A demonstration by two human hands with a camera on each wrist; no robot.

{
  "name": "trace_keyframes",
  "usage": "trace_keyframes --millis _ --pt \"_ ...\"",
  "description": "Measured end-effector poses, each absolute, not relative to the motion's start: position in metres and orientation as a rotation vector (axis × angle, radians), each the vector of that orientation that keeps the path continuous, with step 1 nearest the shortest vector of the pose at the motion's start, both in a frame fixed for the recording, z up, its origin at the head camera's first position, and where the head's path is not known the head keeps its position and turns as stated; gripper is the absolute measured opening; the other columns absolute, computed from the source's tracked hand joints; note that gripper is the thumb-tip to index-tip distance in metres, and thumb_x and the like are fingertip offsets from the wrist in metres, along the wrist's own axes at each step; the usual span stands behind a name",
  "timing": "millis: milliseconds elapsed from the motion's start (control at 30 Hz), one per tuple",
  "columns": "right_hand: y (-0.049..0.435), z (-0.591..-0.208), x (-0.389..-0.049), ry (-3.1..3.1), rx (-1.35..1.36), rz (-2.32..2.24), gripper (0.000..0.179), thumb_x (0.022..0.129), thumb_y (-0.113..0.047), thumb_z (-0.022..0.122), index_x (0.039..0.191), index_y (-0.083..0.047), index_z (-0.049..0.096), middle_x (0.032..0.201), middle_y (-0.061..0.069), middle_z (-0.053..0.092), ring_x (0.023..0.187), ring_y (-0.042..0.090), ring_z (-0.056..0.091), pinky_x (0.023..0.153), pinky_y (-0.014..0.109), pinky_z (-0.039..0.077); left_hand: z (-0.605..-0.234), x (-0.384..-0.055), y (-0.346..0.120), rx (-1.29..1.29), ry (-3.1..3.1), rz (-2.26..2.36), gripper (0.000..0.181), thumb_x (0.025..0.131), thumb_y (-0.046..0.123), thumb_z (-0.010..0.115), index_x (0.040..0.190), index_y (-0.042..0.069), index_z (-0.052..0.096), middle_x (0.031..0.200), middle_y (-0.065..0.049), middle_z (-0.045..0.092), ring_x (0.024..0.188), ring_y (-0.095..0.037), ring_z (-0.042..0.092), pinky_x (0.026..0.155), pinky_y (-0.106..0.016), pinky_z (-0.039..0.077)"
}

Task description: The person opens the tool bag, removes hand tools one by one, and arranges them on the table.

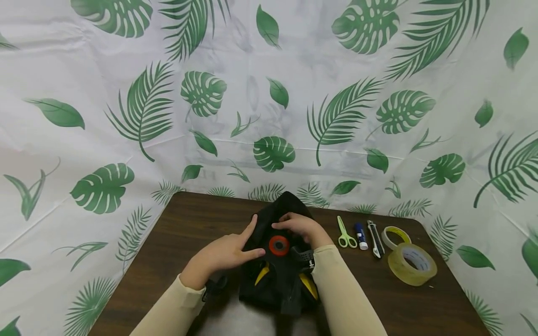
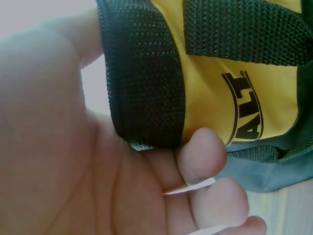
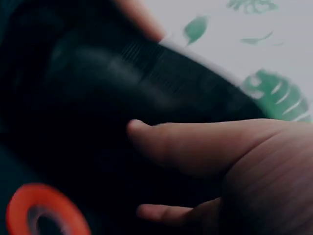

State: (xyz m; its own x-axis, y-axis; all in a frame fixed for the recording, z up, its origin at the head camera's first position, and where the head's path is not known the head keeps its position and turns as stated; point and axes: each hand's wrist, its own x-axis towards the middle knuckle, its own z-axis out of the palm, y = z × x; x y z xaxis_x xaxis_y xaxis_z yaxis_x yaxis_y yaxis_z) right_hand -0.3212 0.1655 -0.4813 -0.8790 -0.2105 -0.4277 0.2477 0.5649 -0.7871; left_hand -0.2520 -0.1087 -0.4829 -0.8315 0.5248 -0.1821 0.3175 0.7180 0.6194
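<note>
A black and yellow tool bag [image 1: 269, 298] stands on the table, its dark mouth facing up. My left hand [image 1: 224, 254] grips the left side of its rim, thumb over the front. In the left wrist view the fingers curl against the black mesh edge [image 2: 146, 83], beside a yellow panel [image 2: 210, 103] lettered "ALT". My right hand [image 1: 304, 228] reaches over the bag's mouth. Its thumb [image 3: 181, 144] and a lower finger lie apart against the dark fabric [image 3: 88, 93], with nothing seen between them. An orange-red ring [image 1: 279, 245] with a dark centre sits just below the right fingertips.
Right of the bag lie light green scissors [image 1: 345, 237], a blue and white glue stick [image 1: 360, 236], a utility knife [image 1: 375, 239] and a small tape roll [image 1: 396, 237]. A wide clear tape roll [image 1: 412, 264] sits nearest the right edge. A leaf-print curtain [image 1: 252, 116] hangs behind the table.
</note>
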Motion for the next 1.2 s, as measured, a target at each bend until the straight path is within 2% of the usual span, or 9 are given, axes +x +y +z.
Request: trace_keyframes --millis 100,267,367,567,700,833,1000,1100,1200 --pt "0.170 -0.502 -0.326 2.298 0.068 -1.218 0.081 0.095 -0.048 0.083 0.156 -0.003 0.052 0.160 0.024 0.052 0.148 0.048 0.049 0.122 0.065 0.043 -0.483 -0.251 -0.110 0.647 2.578 0.827 0.101 0.102 0.080 0.050 0.175 0.039 -0.007 0.157 -0.019 0.061 0.133 -0.037 0.070 0.112 -0.059 0.054" --pt "0.174 -0.525 -0.332 2.285 0.034 -1.198 0.076 0.090 -0.040 0.091 0.148 -0.005 0.058 0.148 0.021 0.059 0.138 0.045 0.056 0.120 0.063 0.045 -0.483 -0.250 -0.111 0.645 2.577 0.794 0.098 0.104 0.078 0.049 0.176 0.039 -0.005 0.157 -0.018 0.062 0.132 -0.038 0.070 0.112 -0.059 0.054" --pt "0.175 -0.530 -0.333 2.307 -0.007 -1.174 0.074 0.087 -0.034 0.094 0.146 -0.008 0.059 0.145 0.020 0.060 0.135 0.044 0.058 0.117 0.063 0.047 -0.483 -0.251 -0.111 0.647 2.577 0.786 0.097 0.104 0.078 0.049 0.176 0.040 -0.005 0.157 -0.018 0.062 0.130 -0.037 0.071 0.111 -0.058 0.055" --pt "0.178 -0.530 -0.332 2.299 -0.041 -1.135 0.076 0.081 -0.019 0.098 0.148 -0.016 0.060 0.151 0.021 0.055 0.134 0.041 0.058 0.113 0.057 0.051 -0.485 -0.252 -0.111 0.661 2.567 0.793 0.098 0.104 0.079 0.048 0.176 0.038 -0.006 0.155 -0.016 0.065 0.127 -0.034 0.073 0.110 -0.057 0.056" --pt "0.177 -0.530 -0.332 2.346 -0.073 -1.056 0.071 0.082 -0.012 0.096 0.143 -0.020 0.062 0.143 0.020 0.059 0.120 0.037 0.061 0.101 0.051 0.055 -0.487 -0.252 -0.110 0.661 2.569 0.797 0.100 0.103 0.082 0.046 0.176 0.037 -0.006 0.156 -0.017 0.064 0.128 -0.035 0.073 0.111 -0.058 0.055" --pt "0.171 -0.529 -0.334 2.435 -0.102 -0.918 0.059 0.083 -0.009 0.094 0.132 -0.021 0.065 0.134 0.017 0.061 0.106 0.034 0.061 0.089 0.047 0.054 -0.487 -0.253 -0.111 0.651 2.567 0.803 0.101 0.102 0.083 0.045 0.176 0.036 -0.006 0.157 -0.020 0.061 0.132 -0.038 0.070 0.113 -0.059 0.054" --pt "0.166 -0.529 -0.332 2.480 -0.088 -0.885 0.049 0.084 -0.003 0.092 0.119 -0.018 0.061 0.129 0.016 0.060 0.099 0.035 0.060 0.081 0.046 0.051 -0.487 -0.252 -0.111 0.641 2.564 0.807 0.101 0.103 0.080 0.048 0.177 0.035 -0.004 0.159 -0.022 0.059 0.135 -0.039 0.068 0.114 -0.059 0.053" --pt "0.165 -0.528 -0.330 2.497 -0.113 -0.886 0.051 0.085 -0.002 0.090 0.121 -0.015 0.057 0.128 0.017 0.059 0.097 0.034 0.059 0.079 0.044 0.049 -0.486 -0.252 -0.111 0.639 2.561 0.807 0.102 0.103 0.081 0.048 0.177 0.035 -0.004 0.160 -0.021 0.058 0.136 -0.038 0.068 0.115 -0.059 0.052" --pt "0.164 -0.526 -0.327 2.484 -0.141 -0.951 0.056 0.088 0.001 0.086 0.132 -0.014 0.055 0.127 0.019 0.060 0.093 0.033 0.063 0.074 0.041 0.052 -0.485 -0.252 -0.111 0.637 2.560 0.809 0.103 0.101 0.083 0.048 0.177 0.035 -0.004 0.161 -0.021 0.057 0.137 -0.038 0.067 0.115 -0.059 0.052"
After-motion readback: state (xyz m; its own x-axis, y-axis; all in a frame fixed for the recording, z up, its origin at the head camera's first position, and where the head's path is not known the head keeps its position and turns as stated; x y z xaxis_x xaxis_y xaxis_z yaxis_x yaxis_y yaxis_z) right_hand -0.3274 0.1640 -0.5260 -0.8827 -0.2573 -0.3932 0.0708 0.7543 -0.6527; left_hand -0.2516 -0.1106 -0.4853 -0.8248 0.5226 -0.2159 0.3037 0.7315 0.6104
